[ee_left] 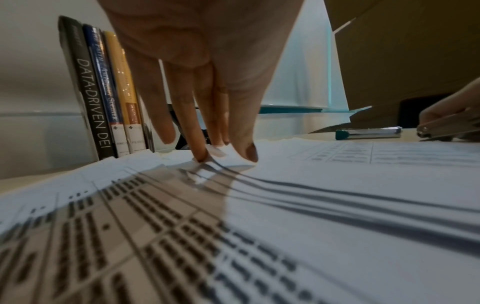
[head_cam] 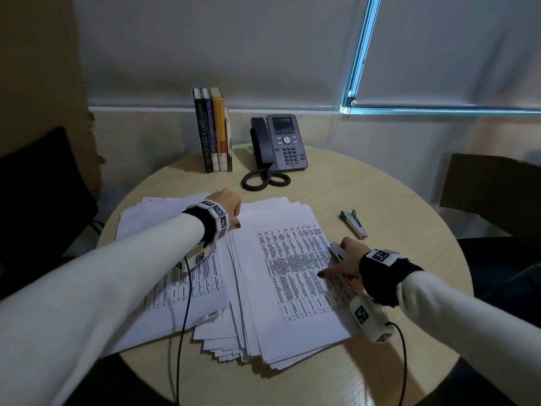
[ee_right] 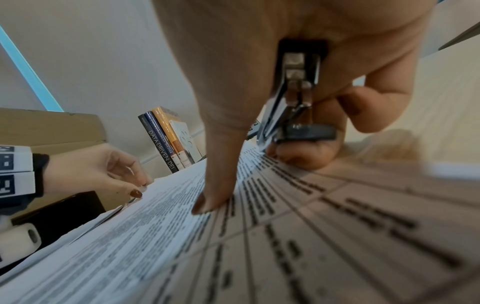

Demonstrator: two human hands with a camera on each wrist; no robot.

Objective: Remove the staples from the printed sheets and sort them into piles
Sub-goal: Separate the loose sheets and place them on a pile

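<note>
Two loose piles of printed sheets lie on the round table (head_cam: 386,189): a left pile (head_cam: 152,218) under my left forearm and a fanned right pile (head_cam: 292,282) with tables of text. My left hand (head_cam: 232,213) pinches the upper left corner of the right pile's sheets (ee_left: 228,158) between thumb and fingers. My right hand (head_cam: 345,259) grips a small metal staple tool (ee_right: 293,98) at the pile's right edge, while its thumb (ee_right: 210,199) presses flat on the top sheet. No staple can be made out.
A second stapler (head_cam: 354,224) with a green end lies on the table right of the sheets. Several books (head_cam: 213,133) and a desk phone (head_cam: 281,145) with a coiled cord stand at the back. Dark chairs flank the table. Wrist cables hang over the front edge.
</note>
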